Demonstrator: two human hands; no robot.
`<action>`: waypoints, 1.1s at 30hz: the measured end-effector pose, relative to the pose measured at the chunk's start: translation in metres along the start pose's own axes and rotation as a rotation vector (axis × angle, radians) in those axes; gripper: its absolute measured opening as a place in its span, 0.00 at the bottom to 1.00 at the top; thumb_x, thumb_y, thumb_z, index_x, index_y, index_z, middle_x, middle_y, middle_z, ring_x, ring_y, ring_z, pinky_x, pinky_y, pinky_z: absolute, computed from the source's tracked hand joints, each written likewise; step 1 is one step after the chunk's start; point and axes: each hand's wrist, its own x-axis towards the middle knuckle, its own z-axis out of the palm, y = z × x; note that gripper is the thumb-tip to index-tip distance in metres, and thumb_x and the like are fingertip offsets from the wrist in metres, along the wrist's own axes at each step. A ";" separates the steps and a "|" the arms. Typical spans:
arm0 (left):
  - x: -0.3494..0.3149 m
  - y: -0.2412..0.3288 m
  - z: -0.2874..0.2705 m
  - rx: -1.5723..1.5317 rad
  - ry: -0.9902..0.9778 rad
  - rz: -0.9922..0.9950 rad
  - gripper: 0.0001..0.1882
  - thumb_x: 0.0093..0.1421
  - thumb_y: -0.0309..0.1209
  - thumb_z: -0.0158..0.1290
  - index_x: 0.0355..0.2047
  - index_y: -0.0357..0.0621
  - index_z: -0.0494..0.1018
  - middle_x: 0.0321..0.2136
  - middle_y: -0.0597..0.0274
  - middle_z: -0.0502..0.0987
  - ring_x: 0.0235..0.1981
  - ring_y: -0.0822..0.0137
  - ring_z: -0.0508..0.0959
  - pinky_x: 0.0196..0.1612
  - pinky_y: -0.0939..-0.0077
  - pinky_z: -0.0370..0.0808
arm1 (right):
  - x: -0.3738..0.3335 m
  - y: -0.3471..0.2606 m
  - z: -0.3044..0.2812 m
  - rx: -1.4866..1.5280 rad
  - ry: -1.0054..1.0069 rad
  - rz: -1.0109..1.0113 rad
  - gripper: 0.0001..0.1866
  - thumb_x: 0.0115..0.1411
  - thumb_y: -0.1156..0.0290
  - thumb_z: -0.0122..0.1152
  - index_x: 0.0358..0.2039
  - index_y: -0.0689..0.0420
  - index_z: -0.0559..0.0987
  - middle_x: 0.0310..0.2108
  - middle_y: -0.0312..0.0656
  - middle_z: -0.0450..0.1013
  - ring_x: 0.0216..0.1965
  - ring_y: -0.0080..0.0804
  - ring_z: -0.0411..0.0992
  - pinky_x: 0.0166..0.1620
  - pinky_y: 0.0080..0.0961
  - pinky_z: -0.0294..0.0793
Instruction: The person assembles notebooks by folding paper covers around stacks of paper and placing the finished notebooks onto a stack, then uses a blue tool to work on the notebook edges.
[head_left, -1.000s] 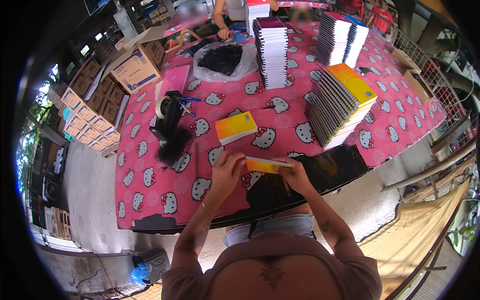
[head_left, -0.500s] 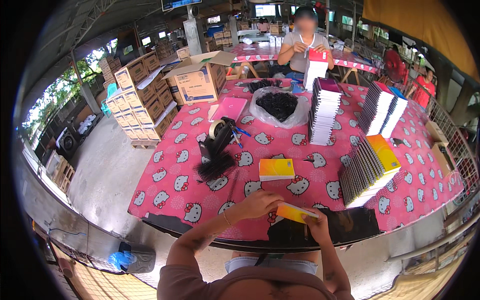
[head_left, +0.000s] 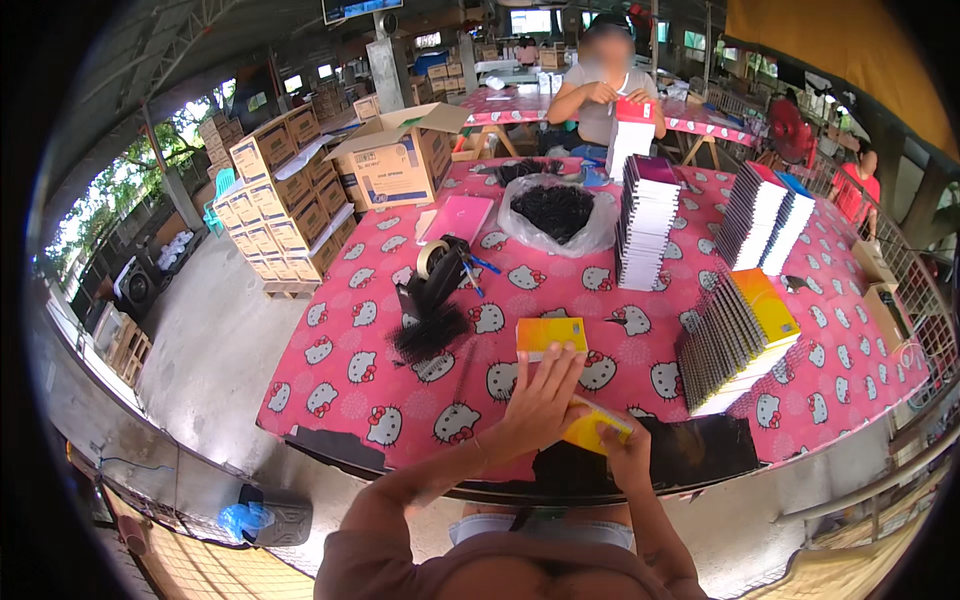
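Observation:
My right hand (head_left: 629,452) grips a small yellow notebook (head_left: 588,433) at the table's near edge. Stretched forward with straight fingers, my left hand (head_left: 543,402) reaches to the near edge of another yellow-orange notebook (head_left: 548,331) lying on the table; whether its fingertips press on it I cannot tell. The left thumb is beside the held notebook, partly covering it. To the right stands a tall stack of yellow spiral notebooks (head_left: 765,305). Black spiral binding coils (head_left: 432,335) lie in a bunch on the left.
Farther back are a plastic bag of black coils (head_left: 558,212), a tape dispenser (head_left: 432,275), a pink notebook (head_left: 460,217) and more notebook stacks (head_left: 648,225). Cartons (head_left: 275,210) are piled left of the pink table (head_left: 330,385). Across it, a person (head_left: 600,95) handles a red-topped stack.
My left hand has moved forward from the held notebook, its fingers straightening toward the notebook on the table. The held notebook has tilted slightly in my right hand.

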 end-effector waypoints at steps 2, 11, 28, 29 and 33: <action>-0.016 0.009 0.013 -0.047 0.009 0.058 0.42 0.64 0.58 0.46 0.66 0.35 0.59 0.67 0.44 0.59 0.70 0.48 0.56 0.67 0.37 0.50 | -0.003 -0.012 -0.001 0.075 0.042 0.017 0.11 0.65 0.73 0.61 0.45 0.65 0.79 0.36 0.34 0.76 0.36 0.17 0.70 0.42 0.17 0.71; -0.009 0.009 0.000 -0.068 -0.050 0.123 0.46 0.61 0.59 0.49 0.63 0.26 0.59 0.66 0.34 0.58 0.69 0.39 0.56 0.68 0.38 0.49 | 0.001 -0.027 -0.007 0.128 -0.005 0.036 0.12 0.64 0.73 0.62 0.46 0.66 0.79 0.37 0.33 0.77 0.38 0.17 0.72 0.43 0.19 0.73; -0.004 0.032 -0.021 -0.083 0.014 0.140 0.49 0.57 0.63 0.48 0.66 0.36 0.58 0.67 0.46 0.59 0.69 0.48 0.58 0.67 0.37 0.51 | 0.007 -0.036 0.002 0.179 -0.088 -0.005 0.14 0.64 0.76 0.62 0.49 0.66 0.79 0.40 0.36 0.79 0.42 0.21 0.74 0.47 0.23 0.75; 0.011 0.025 -0.018 -0.068 0.032 0.109 0.49 0.57 0.63 0.49 0.66 0.36 0.58 0.68 0.45 0.58 0.70 0.48 0.57 0.67 0.37 0.50 | 0.011 -0.036 0.005 0.102 -0.104 0.059 0.14 0.64 0.77 0.62 0.49 0.65 0.79 0.42 0.37 0.79 0.43 0.21 0.74 0.49 0.23 0.75; -0.003 0.023 -0.003 -0.184 0.037 0.182 0.51 0.56 0.63 0.51 0.66 0.32 0.57 0.68 0.39 0.56 0.70 0.41 0.55 0.66 0.33 0.48 | 0.014 -0.045 0.004 0.169 -0.165 -0.026 0.20 0.62 0.79 0.62 0.55 0.65 0.75 0.45 0.40 0.79 0.46 0.21 0.74 0.52 0.24 0.74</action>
